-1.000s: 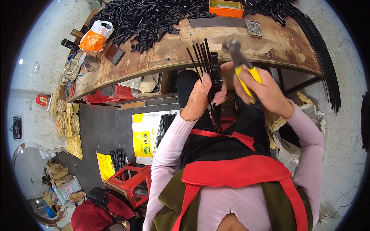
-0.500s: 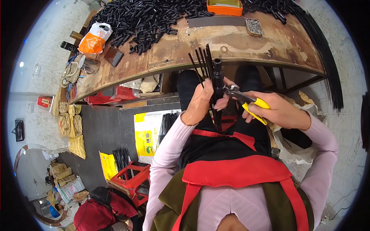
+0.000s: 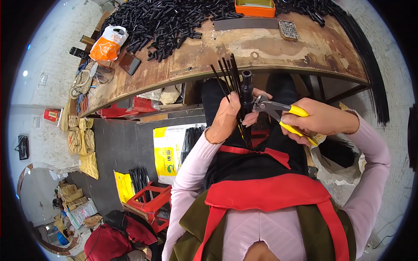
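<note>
My left hand [image 3: 224,118] is closed around several thin black rods [image 3: 226,74] and a thicker black tube [image 3: 247,89]. The rods fan out above the thumb, and their lower ends come out beneath the hand. My right hand [image 3: 322,116] grips pliers [image 3: 276,107] with yellow handles, which are spread apart. The metal jaws of the pliers are beside the tube and the left fingertips; whether they touch the tube I cannot tell. Both hands are over my lap, in front of the table edge.
On the wooden table [image 3: 209,52] lie a heap of black tubes [image 3: 167,26], an orange tin [image 3: 255,9], a small tray of metal bits [image 3: 288,30], a phone [image 3: 129,64] and a glass mug [image 3: 102,73]. A red stool [image 3: 152,201] and rod bundles stand at left.
The pliers have moved a little right, and their handles have spread wider. My right hand and forearm have shifted right. The left hand keeps its hold on the rods and tube.
</note>
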Demonstrator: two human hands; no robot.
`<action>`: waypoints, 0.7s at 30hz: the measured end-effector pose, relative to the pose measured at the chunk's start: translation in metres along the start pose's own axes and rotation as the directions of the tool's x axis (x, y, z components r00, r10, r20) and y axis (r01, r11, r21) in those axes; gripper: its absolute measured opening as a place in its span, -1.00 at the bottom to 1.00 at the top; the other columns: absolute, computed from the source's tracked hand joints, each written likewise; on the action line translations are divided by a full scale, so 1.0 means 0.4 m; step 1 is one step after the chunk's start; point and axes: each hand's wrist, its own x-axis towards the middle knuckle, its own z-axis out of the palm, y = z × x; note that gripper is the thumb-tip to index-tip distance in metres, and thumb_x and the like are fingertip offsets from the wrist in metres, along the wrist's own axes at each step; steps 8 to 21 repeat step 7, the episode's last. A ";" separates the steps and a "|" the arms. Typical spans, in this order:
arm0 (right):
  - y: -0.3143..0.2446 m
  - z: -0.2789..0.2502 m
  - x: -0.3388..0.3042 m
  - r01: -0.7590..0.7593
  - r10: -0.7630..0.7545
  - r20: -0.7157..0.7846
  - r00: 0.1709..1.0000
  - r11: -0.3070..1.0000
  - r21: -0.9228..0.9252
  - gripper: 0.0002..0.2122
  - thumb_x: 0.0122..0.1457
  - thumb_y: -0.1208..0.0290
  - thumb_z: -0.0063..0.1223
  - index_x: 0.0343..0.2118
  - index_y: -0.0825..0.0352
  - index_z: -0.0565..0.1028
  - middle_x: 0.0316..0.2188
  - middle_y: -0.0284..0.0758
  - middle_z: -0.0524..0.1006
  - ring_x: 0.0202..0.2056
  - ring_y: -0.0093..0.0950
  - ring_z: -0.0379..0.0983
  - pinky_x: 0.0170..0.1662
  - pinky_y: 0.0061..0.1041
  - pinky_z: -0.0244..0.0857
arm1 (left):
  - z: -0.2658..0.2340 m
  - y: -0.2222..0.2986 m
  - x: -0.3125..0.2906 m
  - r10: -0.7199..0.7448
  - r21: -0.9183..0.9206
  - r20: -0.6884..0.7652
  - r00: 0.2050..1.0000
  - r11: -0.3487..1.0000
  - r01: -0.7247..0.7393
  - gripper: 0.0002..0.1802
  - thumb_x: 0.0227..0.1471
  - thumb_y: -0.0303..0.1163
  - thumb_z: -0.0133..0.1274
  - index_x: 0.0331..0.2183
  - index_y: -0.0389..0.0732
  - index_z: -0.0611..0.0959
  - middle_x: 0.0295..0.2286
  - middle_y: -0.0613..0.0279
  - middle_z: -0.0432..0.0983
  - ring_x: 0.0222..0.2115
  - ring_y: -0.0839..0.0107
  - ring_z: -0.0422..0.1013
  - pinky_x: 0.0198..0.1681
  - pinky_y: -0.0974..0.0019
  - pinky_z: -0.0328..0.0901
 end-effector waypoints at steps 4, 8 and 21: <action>0.010 0.027 -0.022 0.159 -0.183 -0.225 0.957 0.980 -0.120 -0.78 0.33 0.36 -0.14 -0.15 0.41 0.45 -0.66 -0.38 0.41 -0.64 -0.64 0.37 -0.52 -0.59 0.26 | -0.010 -0.004 0.008 0.010 0.008 0.051 0.999 1.000 -0.011 -0.09 0.16 0.34 -0.32 -0.06 -0.44 0.46 -0.68 0.34 0.25 -0.71 0.57 0.14 -0.63 0.46 0.07; -0.061 0.009 -0.076 -0.099 0.058 -0.199 0.978 0.974 -0.205 -0.72 0.33 0.30 -0.10 -0.02 0.36 0.42 -0.54 -0.36 0.51 -0.50 -0.64 0.48 -0.35 -0.61 0.39 | 0.004 -0.015 0.016 -0.027 -0.031 0.032 0.999 0.999 0.028 -0.09 0.13 0.36 -0.28 0.01 -0.38 0.42 -0.67 0.31 0.27 -0.71 0.55 0.14 -0.63 0.45 0.08; -0.061 0.009 -0.076 -0.099 0.058 -0.199 0.978 0.974 -0.205 -0.72 0.33 0.30 -0.10 -0.02 0.36 0.42 -0.54 -0.36 0.51 -0.50 -0.64 0.48 -0.35 -0.61 0.39 | 0.004 -0.015 0.016 -0.027 -0.031 0.032 0.999 0.999 0.028 -0.09 0.13 0.36 -0.28 0.01 -0.38 0.42 -0.67 0.31 0.27 -0.71 0.55 0.14 -0.63 0.45 0.08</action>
